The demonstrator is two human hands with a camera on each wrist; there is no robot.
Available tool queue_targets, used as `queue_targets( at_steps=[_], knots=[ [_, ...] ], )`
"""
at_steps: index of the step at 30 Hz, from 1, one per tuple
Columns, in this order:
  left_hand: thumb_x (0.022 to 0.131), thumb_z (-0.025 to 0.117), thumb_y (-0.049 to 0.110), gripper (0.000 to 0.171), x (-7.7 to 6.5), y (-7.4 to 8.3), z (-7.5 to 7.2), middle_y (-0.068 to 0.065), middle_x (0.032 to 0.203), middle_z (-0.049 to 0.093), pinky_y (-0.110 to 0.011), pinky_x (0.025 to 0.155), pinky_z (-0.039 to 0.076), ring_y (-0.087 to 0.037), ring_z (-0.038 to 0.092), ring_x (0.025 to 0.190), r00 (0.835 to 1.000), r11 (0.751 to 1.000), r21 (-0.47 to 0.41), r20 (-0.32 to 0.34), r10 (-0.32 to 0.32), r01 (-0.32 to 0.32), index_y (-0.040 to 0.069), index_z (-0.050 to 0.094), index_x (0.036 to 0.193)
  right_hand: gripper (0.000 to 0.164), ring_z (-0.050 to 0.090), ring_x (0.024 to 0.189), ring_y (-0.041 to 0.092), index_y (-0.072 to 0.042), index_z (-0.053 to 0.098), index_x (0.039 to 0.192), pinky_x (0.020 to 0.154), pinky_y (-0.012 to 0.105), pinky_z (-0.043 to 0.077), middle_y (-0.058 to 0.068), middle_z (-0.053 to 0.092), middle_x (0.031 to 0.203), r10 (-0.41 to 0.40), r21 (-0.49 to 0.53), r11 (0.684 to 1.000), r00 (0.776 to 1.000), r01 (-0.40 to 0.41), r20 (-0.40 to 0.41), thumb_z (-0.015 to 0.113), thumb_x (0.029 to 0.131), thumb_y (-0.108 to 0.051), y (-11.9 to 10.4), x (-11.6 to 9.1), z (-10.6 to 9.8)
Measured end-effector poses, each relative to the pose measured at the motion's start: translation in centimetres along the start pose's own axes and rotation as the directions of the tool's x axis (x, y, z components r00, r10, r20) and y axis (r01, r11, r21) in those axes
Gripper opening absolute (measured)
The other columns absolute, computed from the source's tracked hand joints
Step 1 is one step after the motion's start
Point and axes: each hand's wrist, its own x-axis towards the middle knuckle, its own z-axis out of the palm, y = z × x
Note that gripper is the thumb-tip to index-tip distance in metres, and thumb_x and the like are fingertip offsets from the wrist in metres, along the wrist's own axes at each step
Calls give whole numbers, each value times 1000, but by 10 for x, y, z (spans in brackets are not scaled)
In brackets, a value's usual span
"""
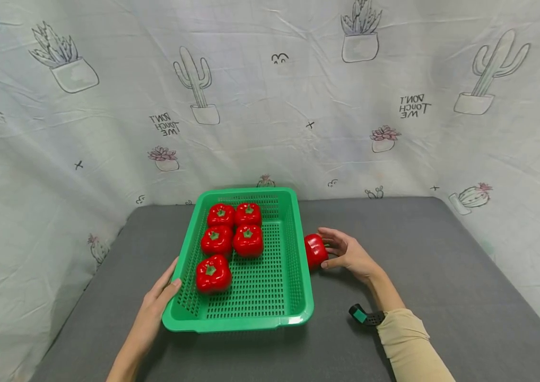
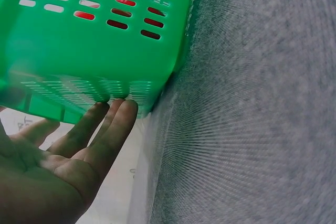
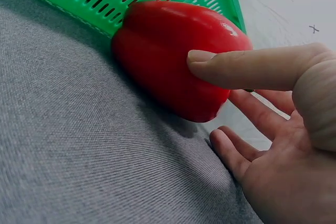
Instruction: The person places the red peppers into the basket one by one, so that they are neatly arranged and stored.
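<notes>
A green plastic basket stands on the grey table, with several red bell peppers grouped in its left part, one of them a pepper nearest the front. My left hand is at the basket's left side; its fairly straight fingers touch the outer wall and the thumb lies by the rim. Outside the basket's right wall another red bell pepper lies on its side, stem toward my right hand. That hand's fingers are spread loosely around the stem end, and the thumb overlaps the pepper in the right wrist view.
A grey cloth-like surface covers the table. Behind and beside it hangs a pale curtain printed with potted cacti. My right wrist wears a black strap with a small green-faced device.
</notes>
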Motion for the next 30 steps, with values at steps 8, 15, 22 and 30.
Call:
queue_targets(
  at_steps=[8,15,22,30],
  knots=[
    [105,44,44,54,0,1,1,1,157,25,-25,90,44,-17,39,132,1000,1000,16,-4,-18,18,38,25,156,86,48,123,38,-5,43,148,94,42,47,16,44,145,-21,-67,997,999,23,36,83,73,7,1,0,1],
    [105,44,45,55,0,0,1,2,158,24,-25,91,43,-20,35,135,1000,999,29,-5,-29,29,39,24,156,79,50,122,37,-3,50,142,93,42,48,18,50,139,-9,-59,998,1000,11,26,83,71,9,2,0,2],
    [105,44,45,55,0,1,1,2,157,25,-26,90,45,-19,39,133,999,999,19,-3,-35,35,40,25,155,76,52,121,34,-7,52,139,93,43,48,14,55,133,-13,-73,997,1000,15,27,85,71,5,3,-1,1],
    [105,44,45,55,0,2,2,1,157,25,-25,90,44,-21,35,136,1000,999,40,-8,-24,25,39,24,156,76,53,118,34,-5,53,136,92,44,48,15,57,129,-23,-86,996,999,25,24,88,69,3,4,0,1]
  ],
)
